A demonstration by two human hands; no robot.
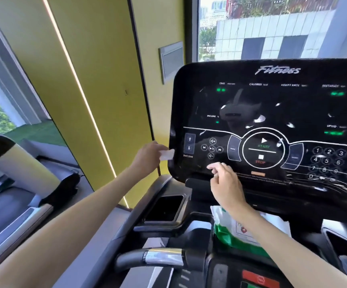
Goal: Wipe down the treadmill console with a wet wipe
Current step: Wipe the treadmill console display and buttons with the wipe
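The green and white pack of wipes (230,231) sits in the tray under the console (282,96), about the middle of it, half covered by my right forearm. White shows at the pack's top left corner; I cannot tell whether that is a loose sheet or the wrapper. Left of the pack is a square black pocket (164,206) sunk into the treadmill, dark inside. A second pocket (343,244) shows at the right edge of the view, also dark.

I count one console, one pack, one wet wipe (167,154) out in use, two pockets, and one handlebar (160,257) with a silver band low in front of me.

The wet wipe is a small white wad in my left hand (147,156), pinched between thumb and fingers (158,145). Its long axis runs roughly level, left to right. Its free end points at the console's left edge and touches it, level with the incline arrows.

My right hand (226,183) holds nothing. Its fingers are loosely apart and a little bent. The forefinger (212,167) reaches out toward the console's lower left part, below the sound buttons; I cannot tell whether the tip touches the surface.
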